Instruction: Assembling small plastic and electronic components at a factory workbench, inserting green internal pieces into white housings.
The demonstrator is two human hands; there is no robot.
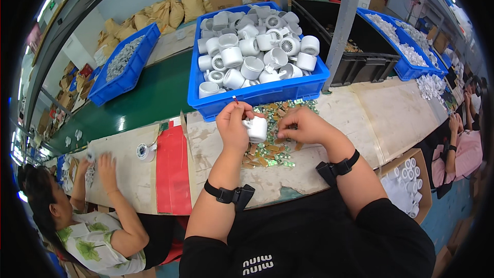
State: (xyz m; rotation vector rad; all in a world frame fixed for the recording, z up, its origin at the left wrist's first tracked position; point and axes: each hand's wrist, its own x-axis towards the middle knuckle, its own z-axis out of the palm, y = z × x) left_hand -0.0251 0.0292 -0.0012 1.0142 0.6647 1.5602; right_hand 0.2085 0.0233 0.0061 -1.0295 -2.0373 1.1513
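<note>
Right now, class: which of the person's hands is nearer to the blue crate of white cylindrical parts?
Left. The left hand, holding a white cylindrical part, is just below the blue crate's front wall. The right hand rests lower, on the pile of small flat pieces.

White cylindrical plastic part (257,128) held above small green pieces (271,149)

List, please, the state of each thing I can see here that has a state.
left hand: closed on white plastic part
right hand: empty, fingers down on small green pieces
blue bin: full of white parts
black bin: nearly empty
cardboard box: open
</note>
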